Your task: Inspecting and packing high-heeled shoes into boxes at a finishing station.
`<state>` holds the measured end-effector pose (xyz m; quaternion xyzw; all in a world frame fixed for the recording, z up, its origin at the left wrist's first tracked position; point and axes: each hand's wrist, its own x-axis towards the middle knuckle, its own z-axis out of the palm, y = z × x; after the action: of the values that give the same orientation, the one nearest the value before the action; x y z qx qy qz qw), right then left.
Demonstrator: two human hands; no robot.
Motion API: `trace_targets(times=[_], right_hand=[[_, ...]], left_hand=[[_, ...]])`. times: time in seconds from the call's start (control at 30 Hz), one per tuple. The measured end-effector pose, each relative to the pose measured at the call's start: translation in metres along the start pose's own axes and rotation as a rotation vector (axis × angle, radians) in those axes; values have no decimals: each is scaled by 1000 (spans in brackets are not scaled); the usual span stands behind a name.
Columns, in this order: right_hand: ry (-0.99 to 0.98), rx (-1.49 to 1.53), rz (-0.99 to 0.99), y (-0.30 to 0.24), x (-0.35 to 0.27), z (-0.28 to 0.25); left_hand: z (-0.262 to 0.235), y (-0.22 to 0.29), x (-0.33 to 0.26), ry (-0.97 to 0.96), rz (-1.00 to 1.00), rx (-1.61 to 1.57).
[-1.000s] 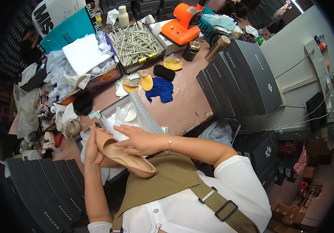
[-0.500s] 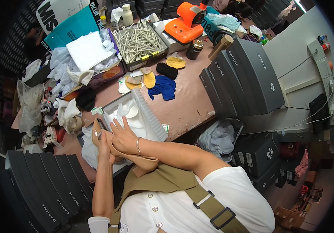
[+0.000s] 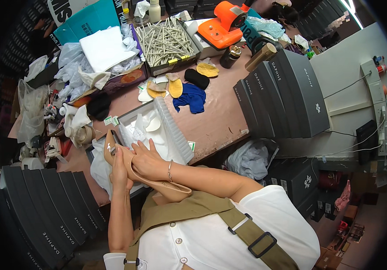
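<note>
A beige pointed-toe pump [image 3: 171,191] lies slanted across my front, its toe up and left with a small dark and shiny ornament, its heel end against my apron. My left hand [image 3: 120,167] is wrapped round the front part from below. At the shoe's opening is my right hand [image 3: 147,163], gripping its edge; the thumb side is hidden in the shoe, and the outer fingers stick out apart. Just beyond my hands an open shoe box [image 3: 126,118] holds white tissue paper [image 3: 140,128] and a strip of ribbed translucent wrap [image 3: 175,130].
Grey shoe boxes stand stacked at right [image 3: 288,99] and lower left [image 3: 54,202]. Farther back are a box of pale sticks [image 3: 164,42], an orange device [image 3: 220,33], a dark bottle [image 3: 230,56], a blue cloth [image 3: 191,99] and yellow pads [image 3: 208,69].
My right hand has shifted slightly right and down, and its outer fingers are less spread. The shoe's heel end has moved a little right. The whole view has tilted slightly.
</note>
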<state>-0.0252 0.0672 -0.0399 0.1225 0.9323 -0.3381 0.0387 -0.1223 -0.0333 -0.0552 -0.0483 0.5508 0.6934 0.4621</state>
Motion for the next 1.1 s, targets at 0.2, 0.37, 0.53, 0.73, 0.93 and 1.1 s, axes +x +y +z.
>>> trace_targets(times=[0.2,0.37,0.53,0.73,0.93,1.1], right_hand=[[-112,292,-61,13,-28,-17],[-88,271,-228,3,-12,-7],[-130,801,-227,22,-32,-16],[267,-528,-151,114,27,-23],[132,153,-51,73,26,-64],[-90,1080,159,16,-16,-33]], left_hand=[[1,7,-3,-60,-7,-37],[8,3,-25,-40,39,-281],[21,-31,-82,4,9,-357],[5,-3,-54,-116,-98,-525],[-4,-12,-50,-23,-64,-555],[13,-13,-48,-75,2,-526]])
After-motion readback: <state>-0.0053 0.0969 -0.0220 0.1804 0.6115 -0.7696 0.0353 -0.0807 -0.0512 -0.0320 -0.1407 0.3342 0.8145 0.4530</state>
